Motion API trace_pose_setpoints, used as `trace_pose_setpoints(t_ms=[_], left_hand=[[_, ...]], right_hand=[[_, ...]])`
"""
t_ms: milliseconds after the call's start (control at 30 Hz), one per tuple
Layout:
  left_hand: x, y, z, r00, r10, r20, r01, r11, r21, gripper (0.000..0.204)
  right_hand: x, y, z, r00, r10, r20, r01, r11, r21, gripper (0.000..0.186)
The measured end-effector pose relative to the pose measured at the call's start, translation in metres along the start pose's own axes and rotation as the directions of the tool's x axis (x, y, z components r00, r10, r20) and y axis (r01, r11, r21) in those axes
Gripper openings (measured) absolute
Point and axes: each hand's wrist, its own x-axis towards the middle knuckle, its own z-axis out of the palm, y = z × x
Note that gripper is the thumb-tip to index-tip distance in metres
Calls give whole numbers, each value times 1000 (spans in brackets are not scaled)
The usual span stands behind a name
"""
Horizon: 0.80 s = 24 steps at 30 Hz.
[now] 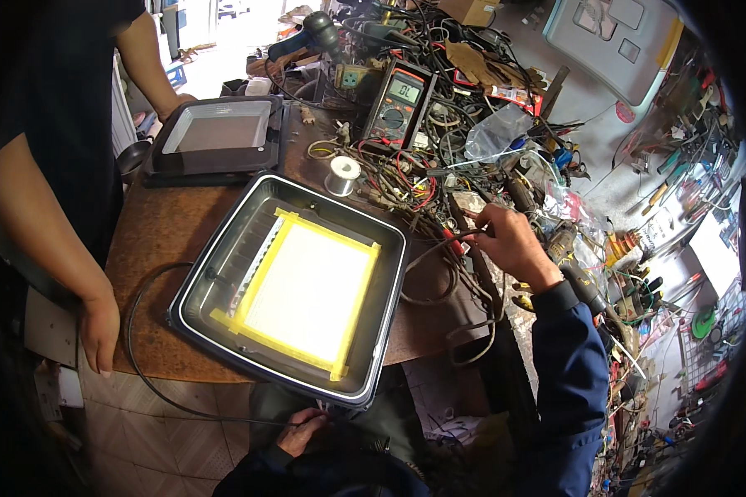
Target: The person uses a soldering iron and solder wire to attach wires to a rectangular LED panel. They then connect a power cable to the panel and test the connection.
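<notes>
In front of me on the table's near side rests a black rectangular floodlight housing (192, 291), tilted toward me. Inside it lies a very bright white panel (311, 290) bordered with yellow tape. Below the housing's near edge, my left hand (302, 432) is closed on a black cable (162, 396) that loops around the housing's left side; thin wire ends show by its fingertips. Over to the right, my right hand (514, 242) pinches a brownish cord (435, 246) at the edge of the cable heap. Parts of both hands' fingers are hidden.
A multimeter (399, 108) with a lit display stands amid tangled cables. Next to the housing is a solder spool (341, 176). A black glass-fronted frame (215, 137) lies at the far left, touched by another person's hand (174, 103); their other hand (99, 331) hangs beside the table.
</notes>
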Motion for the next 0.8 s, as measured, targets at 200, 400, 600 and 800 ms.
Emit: trace_pose_setpoints(t_ms=[200, 400, 600, 800], left_hand=[[3, 25, 8, 963, -269, -26, 237, 889, -392, 30], [0, 35, 20, 960, -261, -103, 208, 907, -365, 31], [-6, 84, 11, 903, -397, 164, 423, 888, -182, 36], [-1, 101, 17, 826, -346, 446, 403, 915, -37, 50]], right_hand=[[-9, 13, -29, 978, 181, -104, -126, 910, 395, 15], [-24, 13, -80, 817, 459, -348, -43, 651, 758, 16], [-73, 58, -135, 621, 567, -540, 104, 624, 774, 26], [-133, 83, -176, 454, 573, -683, 211, 676, 706, 30]])
